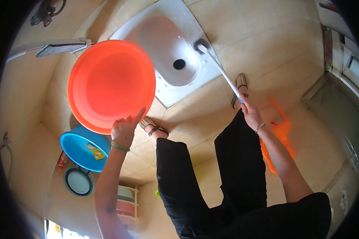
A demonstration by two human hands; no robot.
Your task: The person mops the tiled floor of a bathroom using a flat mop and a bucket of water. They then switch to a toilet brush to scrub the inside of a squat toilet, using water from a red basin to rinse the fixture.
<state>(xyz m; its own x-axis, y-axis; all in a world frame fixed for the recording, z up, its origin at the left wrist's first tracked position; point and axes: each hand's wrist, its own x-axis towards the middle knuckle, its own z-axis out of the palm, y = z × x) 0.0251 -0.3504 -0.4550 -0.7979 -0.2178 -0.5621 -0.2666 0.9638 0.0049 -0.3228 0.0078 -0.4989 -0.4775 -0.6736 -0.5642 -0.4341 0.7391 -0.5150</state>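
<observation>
Brush (223,74) head sits at the right edge of the squat pan (165,44), handle wrapped in the right hand's (251,114) fingers; the left hand's (124,132) pinch the orange basin (111,79); scrubbing (my reading) seems under way, how much is done unclear

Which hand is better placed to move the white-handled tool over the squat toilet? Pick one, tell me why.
Right, most likely. The right hand grips the white-handled tool, its dark head at the edge of the squat toilet. The left hand holds the orange basin by its rim.
</observation>
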